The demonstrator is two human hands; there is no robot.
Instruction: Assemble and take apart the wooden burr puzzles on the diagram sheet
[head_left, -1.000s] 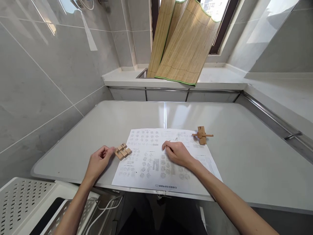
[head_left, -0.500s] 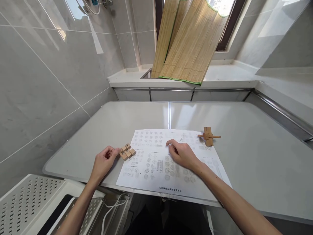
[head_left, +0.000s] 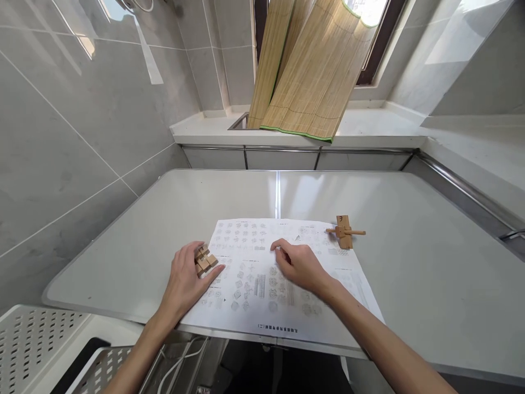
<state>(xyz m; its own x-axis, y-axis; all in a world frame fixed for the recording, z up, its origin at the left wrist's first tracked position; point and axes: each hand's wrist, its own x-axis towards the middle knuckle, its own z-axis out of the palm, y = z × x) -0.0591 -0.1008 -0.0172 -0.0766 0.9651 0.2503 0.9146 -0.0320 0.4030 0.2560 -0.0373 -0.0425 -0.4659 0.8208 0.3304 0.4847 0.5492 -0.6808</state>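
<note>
A printed sheet of diagrams (head_left: 254, 306) lies on the grey table (head_left: 410, 273) in front of me. My left hand (head_left: 186, 282) has its thumb and fingers around a small wooden block puzzle piece (head_left: 204, 259) at the sheet's left edge. My right hand (head_left: 299, 264) rests on the middle of the sheet, fingers curled with the tips pressed to the paper and nothing visible in them. A second wooden piece with a dowel through it (head_left: 344, 232) lies at the sheet's far right corner, apart from both hands.
Tiled wall on the left. A rolled bamboo mat (head_left: 303, 65) leans on the white ledge behind the table. A white perforated rack (head_left: 36, 339) and cables (head_left: 180, 355) sit below the near left table edge.
My left hand moved right and closed around the wooden block piece it had only touched before. My right hand stayed on the sheet.
</note>
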